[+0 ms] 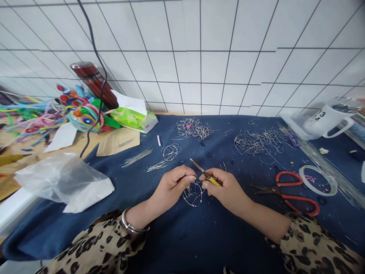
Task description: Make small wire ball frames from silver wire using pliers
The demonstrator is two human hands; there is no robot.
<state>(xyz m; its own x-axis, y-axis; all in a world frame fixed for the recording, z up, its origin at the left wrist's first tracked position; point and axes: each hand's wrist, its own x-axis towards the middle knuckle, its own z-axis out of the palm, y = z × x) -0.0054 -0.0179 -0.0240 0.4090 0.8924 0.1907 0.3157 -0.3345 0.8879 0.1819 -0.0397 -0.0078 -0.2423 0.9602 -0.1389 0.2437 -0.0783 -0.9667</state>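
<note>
My left hand [177, 183] is closed, thumb and fingers pinching the upper left of a thin wire ring strung with small pink beads [193, 206]. The ring hangs between my hands, just above the dark blue cloth [182, 238]. In my right hand [228, 187] is a yellow-handled tool [213, 180] with a long, narrow metal tip pointing up and to the left. My right fingertips are close to the ring's right side; whether they also grip its wire I cannot tell. Just beyond my left hand lie a round wire frame [171, 152] and short cut wires [157, 166].
Right of my hands lie red-handled scissors [289, 184], a round dish with pink beads [333, 186] and long straight wires [332, 167]. Tangled wire [253, 141] and beaded wire pieces [191, 128] lie farther back. A plastic bag [65, 179], tissue pack [134, 116] and mug [327, 118] flank the cloth.
</note>
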